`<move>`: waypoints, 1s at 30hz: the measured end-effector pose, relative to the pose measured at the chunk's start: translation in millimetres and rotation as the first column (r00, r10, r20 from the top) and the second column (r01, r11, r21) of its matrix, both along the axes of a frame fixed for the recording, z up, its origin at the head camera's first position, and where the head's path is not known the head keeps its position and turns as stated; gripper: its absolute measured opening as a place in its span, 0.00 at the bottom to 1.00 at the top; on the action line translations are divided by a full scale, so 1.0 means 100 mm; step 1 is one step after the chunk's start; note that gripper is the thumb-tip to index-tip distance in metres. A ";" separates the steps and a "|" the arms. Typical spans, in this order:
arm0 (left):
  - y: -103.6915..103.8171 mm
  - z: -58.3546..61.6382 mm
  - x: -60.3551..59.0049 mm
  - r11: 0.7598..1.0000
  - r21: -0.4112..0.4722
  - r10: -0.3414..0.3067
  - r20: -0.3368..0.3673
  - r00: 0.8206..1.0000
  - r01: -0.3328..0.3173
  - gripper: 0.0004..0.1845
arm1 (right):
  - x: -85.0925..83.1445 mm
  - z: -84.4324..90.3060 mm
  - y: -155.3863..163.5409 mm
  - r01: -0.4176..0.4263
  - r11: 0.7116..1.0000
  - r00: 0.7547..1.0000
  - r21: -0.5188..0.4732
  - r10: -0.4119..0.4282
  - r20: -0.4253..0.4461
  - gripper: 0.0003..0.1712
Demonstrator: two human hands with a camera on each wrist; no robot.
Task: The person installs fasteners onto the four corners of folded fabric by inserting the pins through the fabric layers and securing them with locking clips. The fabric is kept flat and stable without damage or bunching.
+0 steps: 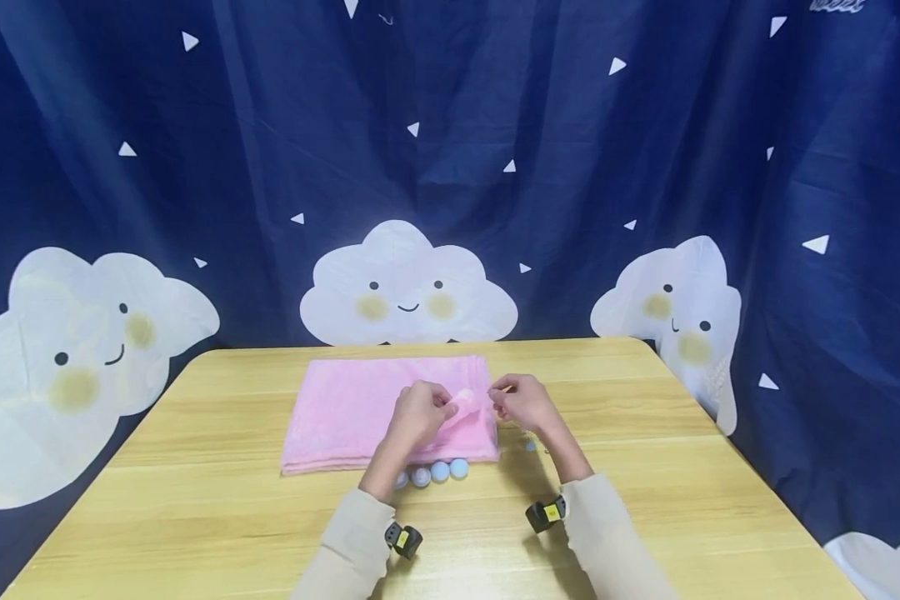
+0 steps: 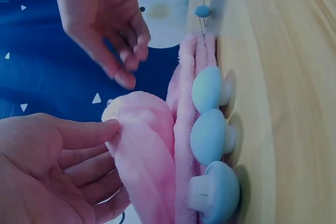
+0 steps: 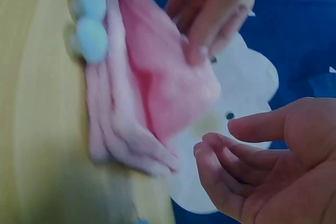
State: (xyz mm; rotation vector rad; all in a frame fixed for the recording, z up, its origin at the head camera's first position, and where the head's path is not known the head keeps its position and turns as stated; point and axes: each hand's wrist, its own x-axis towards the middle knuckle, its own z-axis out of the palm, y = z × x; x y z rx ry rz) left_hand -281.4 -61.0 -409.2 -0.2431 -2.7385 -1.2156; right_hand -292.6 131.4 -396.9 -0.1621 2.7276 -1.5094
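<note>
A folded pink towel (image 1: 360,412) lies on the wooden table (image 1: 195,500). My left hand (image 1: 418,412) pinches the towel's near right corner (image 1: 467,402) and holds it lifted off the stack. In the left wrist view the thumb (image 2: 86,129) lies on the raised pink fold (image 2: 139,129). My right hand (image 1: 521,402) hovers just right of that corner, fingers loosely curled and holding nothing. The right wrist view shows the right hand (image 3: 262,161) apart from the towel (image 3: 168,87), and the left hand (image 3: 215,3) gripping the cloth.
Several pale blue mushroom-shaped knobs (image 1: 438,472) sit in a row against the towel's front edge (image 2: 210,129). Small blue pins (image 1: 531,446) lie right of the towel. A dark blue curtain with cloud faces (image 1: 408,283) hangs behind the table.
</note>
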 end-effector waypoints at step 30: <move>-0.08 0.01 -0.03 1.000 0.021 0.020 -0.007 1.000 -0.020 0.02 | -0.08 -0.31 0.21 0.068 0.858 0.997 0.510 -0.070 -0.016 0.08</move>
